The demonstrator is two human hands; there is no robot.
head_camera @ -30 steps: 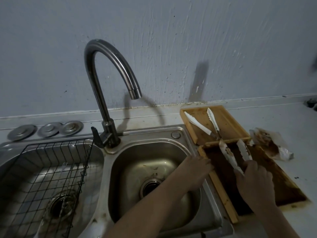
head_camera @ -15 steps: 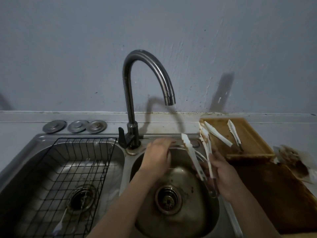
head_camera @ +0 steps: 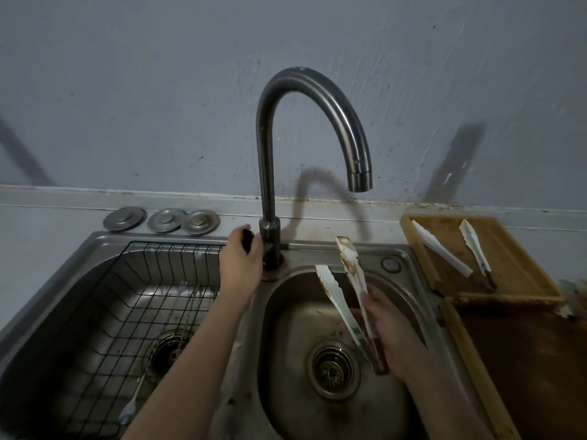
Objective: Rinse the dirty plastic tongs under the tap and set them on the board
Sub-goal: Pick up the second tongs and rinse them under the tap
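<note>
The double steel sink (head_camera: 409, 258) fills the tabletop, its tap (head_camera: 273, 147) arching over the right basin. On the right lies the wooden board (head_camera: 508, 258). The right hand (head_camera: 394, 331) grips the stained tongs (head_camera: 346, 293) above the basin. The left hand (head_camera: 239, 262) curls around the tap's black lever (head_camera: 247, 239).

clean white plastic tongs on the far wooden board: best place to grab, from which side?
Grip the clean white plastic tongs at the joined hinge end, which points toward the person, coming from above on the near side. Their two arms splay apart toward the wall, so only that narrow end fits between the fingers. The light wooden board has a raised rim, which likely blocks a low sideways approach.
</note>
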